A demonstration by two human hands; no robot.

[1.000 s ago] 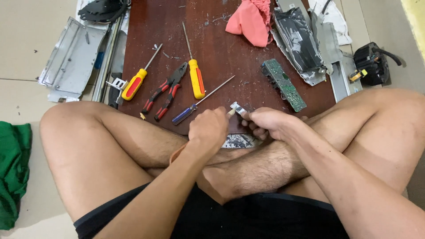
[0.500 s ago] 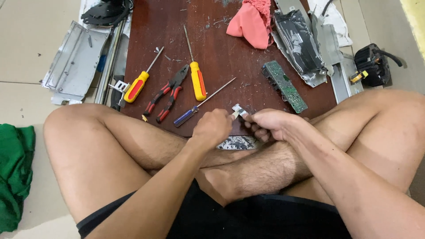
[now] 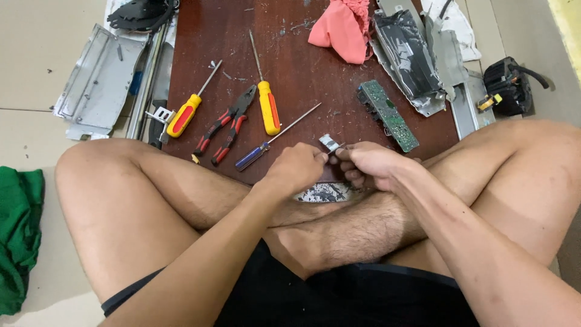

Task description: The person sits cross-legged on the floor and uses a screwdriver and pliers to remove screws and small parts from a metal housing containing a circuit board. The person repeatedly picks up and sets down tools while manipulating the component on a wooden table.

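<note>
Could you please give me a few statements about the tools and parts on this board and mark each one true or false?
1. Both hands, left hand and right hand, pinch a small metal part. True.
2. The pliers have blue handles. False: they are red and black.
3. A green circuit board lies on the wooden board. True.
4. Only one yellow-handled screwdriver is there. False: a second lies left of the pliers.
5. The pink cloth covers the pliers. False: it lies at the far edge.

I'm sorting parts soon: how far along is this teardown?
Done: metal covers and a green board lie pulled apart around the wooden board. In hand: left hand and right hand pinch a small metal part. Left: cannot tell; screwdrivers and pliers lie idle.
</note>
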